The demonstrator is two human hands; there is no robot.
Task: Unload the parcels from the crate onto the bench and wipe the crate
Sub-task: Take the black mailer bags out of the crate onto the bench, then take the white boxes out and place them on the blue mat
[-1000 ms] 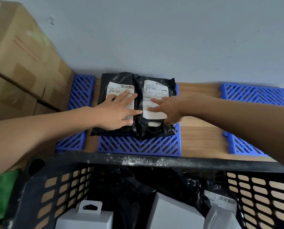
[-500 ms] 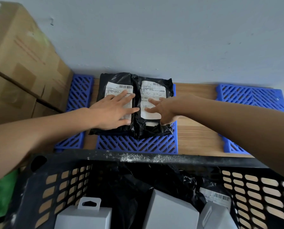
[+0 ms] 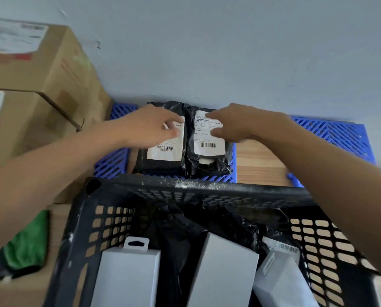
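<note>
1. head view, far left: green cloth lies on the counter beside the crate.
2. left hand, fingers loosely apart and gripping nothing, hovers over the left black parcel.
3. right hand, likewise apart, over the right black parcel; both parcels' long axes run away from the person.
4. crate nearer the body holds grey boxes and black bags, below both hands.

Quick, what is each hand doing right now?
Left hand: open, over the left parcel, holding nothing.
Right hand: open, over the right parcel, holding nothing.
</note>
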